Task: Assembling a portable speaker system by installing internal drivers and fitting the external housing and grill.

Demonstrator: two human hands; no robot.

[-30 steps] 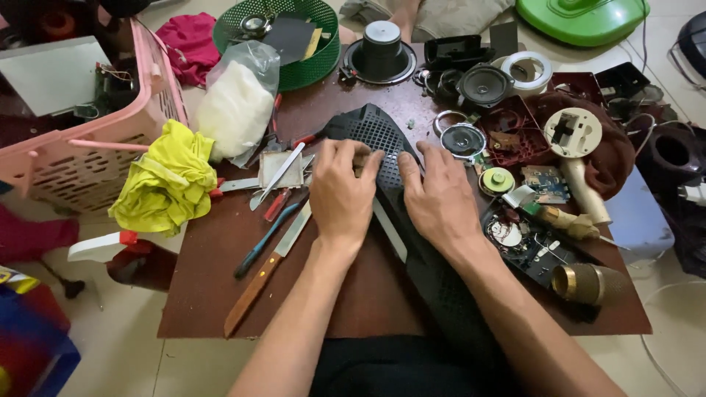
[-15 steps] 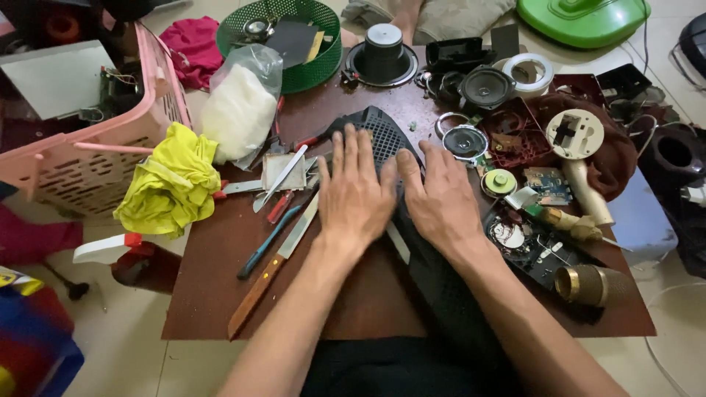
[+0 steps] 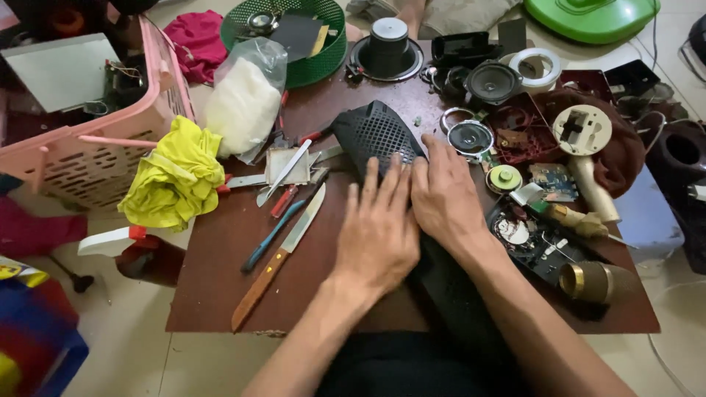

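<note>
While both my hands press flat, the black mesh cover lies under them.

My left hand (image 3: pixel 379 235) and right hand (image 3: pixel 445 198) rest side by side on the black mesh cover (image 3: pixel 376 136), fingers spread open, gripping nothing. Its long axis runs from my lap away up the desk (image 3: pixel 220 294); its grille end pokes out past my fingertips, right of the knife (image 3: pixel 279 257).
</note>
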